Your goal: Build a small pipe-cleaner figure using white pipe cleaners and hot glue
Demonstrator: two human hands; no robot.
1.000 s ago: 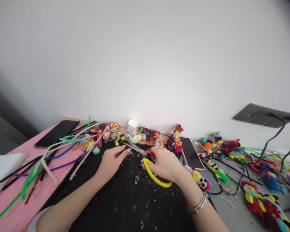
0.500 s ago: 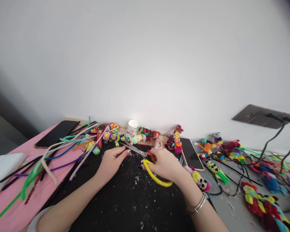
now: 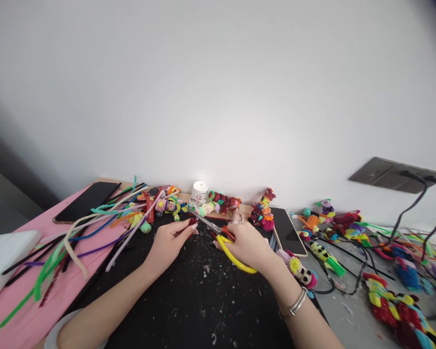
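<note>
My right hand (image 3: 249, 245) is closed around scissors (image 3: 208, 224) with yellow and orange handles. Their metal blades point up and left, toward the fingertips of my left hand (image 3: 169, 245). Those fingers are pinched on a small dark red fuzzy piece (image 3: 192, 221), most of it hidden by the fingers. The blade tips lie just beyond the piece; whether they touch it I cannot tell. Below both hands, the black mat (image 3: 189, 300) is sprinkled with tiny scraps of fluff.
Pipe cleaners (image 3: 76, 237) spread over a pink surface on the left, near a dark phone (image 3: 87, 201). A paper cup (image 3: 199, 192) and fuzzy dolls (image 3: 263, 211) line the wall. A white-edged tablet (image 3: 288, 232), more dolls (image 3: 327, 259) and black cables lie right.
The scissor handles have closed together, and the blades have shifted slightly right of my left fingertips. The dark red piece now shows between my left fingers.
</note>
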